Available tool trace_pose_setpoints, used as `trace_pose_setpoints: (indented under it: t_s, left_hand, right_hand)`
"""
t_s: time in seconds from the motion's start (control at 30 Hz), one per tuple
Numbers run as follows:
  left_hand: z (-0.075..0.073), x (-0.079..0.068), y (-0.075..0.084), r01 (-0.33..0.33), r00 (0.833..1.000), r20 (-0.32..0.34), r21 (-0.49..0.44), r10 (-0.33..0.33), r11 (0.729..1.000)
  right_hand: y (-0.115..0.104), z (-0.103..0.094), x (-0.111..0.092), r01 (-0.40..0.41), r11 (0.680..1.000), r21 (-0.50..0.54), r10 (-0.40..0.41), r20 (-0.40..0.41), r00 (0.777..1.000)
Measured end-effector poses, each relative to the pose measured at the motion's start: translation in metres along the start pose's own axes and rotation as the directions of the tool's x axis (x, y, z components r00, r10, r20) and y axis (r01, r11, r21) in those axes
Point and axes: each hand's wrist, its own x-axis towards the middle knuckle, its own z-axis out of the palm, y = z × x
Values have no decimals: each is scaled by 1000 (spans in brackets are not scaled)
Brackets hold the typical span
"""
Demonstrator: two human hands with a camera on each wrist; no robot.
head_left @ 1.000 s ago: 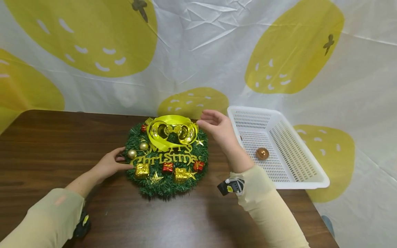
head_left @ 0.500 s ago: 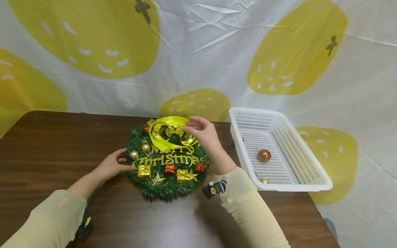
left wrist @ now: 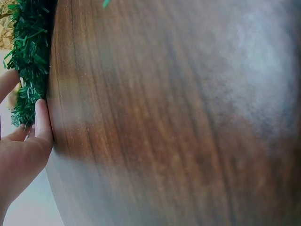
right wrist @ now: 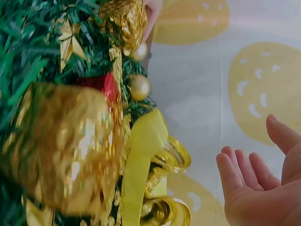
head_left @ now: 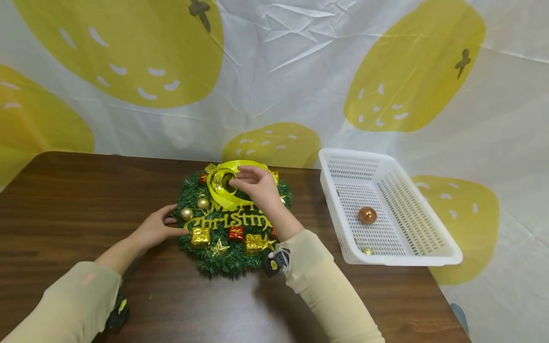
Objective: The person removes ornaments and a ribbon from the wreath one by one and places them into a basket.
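A green Christmas wreath (head_left: 229, 264) lies on the table, carrying gold "Merry Christmas" lettering (head_left: 231, 220), small gold and red gift boxes (head_left: 200, 237), stars and gold balls. A yellow ribbon bow (head_left: 223, 197) with gold bells (right wrist: 175, 154) tops its far part. My left hand (head_left: 150, 232) holds the wreath's left edge, thumb over the greenery and fingers at the rim. My right hand (head_left: 259, 188) hovers over the bow with fingers loosely bent, blocking the right bell in the head view. The right wrist view shows that hand (right wrist: 261, 188) apart from the bells, holding nothing.
A white plastic basket (head_left: 411, 261) stands right of the wreath, holding a copper-coloured ball (head_left: 367, 215) and a small gold piece (head_left: 367, 251). Behind the brown table (head_left: 86, 190) hangs a curtain (head_left: 296, 85) with yellow fruit prints.
My right hand has moved left from beside the bow to above it, covering the right bell. The left hand stays at the wreath's edge; the wreath looks unmoved on the table.
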Motion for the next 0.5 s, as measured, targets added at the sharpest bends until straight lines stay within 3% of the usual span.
trace_pose_setpoints:
  t_s: [0.5]
  left_hand:
    - [1,-1,1,-4,1000,-16,1,4,1000]
  right_hand:
    - [8,40,8,-1,999,41,-2,67,998]
